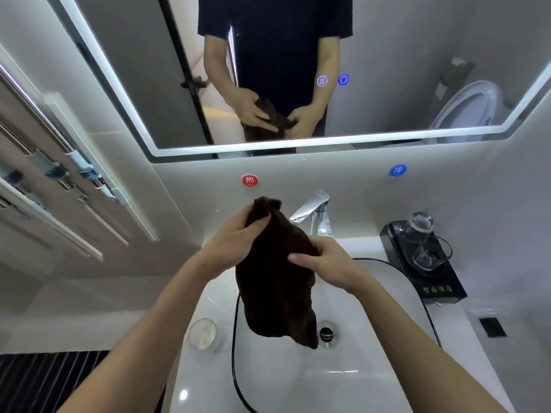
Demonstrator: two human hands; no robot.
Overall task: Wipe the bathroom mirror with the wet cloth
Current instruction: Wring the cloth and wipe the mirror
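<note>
Both hands are on the dark brown cloth (pixel 277 278) over the sink (pixel 343 383). The left hand (pixel 235 242) grips its bunched top end, the right hand (pixel 325 263) pinches its side. The cloth hangs lengthwise, bottom end pointing down toward the drain (pixel 326 333), below the mirror (pixel 387 70).

Vanity top (pixel 465 353): white and glossy, set against the wall.
Basin (pixel 343 389): sunk into the middle of the vanity top – oval, white inside, with a thin black rim.
Drain (pixel 326 333): chrome, in the basin floor toward the back.
Tap (pixel 316 210): chrome, single lever, at the back edge behind the basin.
Black tray (pixel 441 290): back right corner, just beside the basin rim, with gold characters on its front face.
Glass tumblers (pixel 432 253): two, clear, standing on the tray, one behind the other.
Glass dish (pixel 202 333): small, round and clear, left of the basin, just outside the rim.
Dark rectangle (pixel 492 327): flat, near the right edge in front of the tray – what it is cannot be told.
</note>
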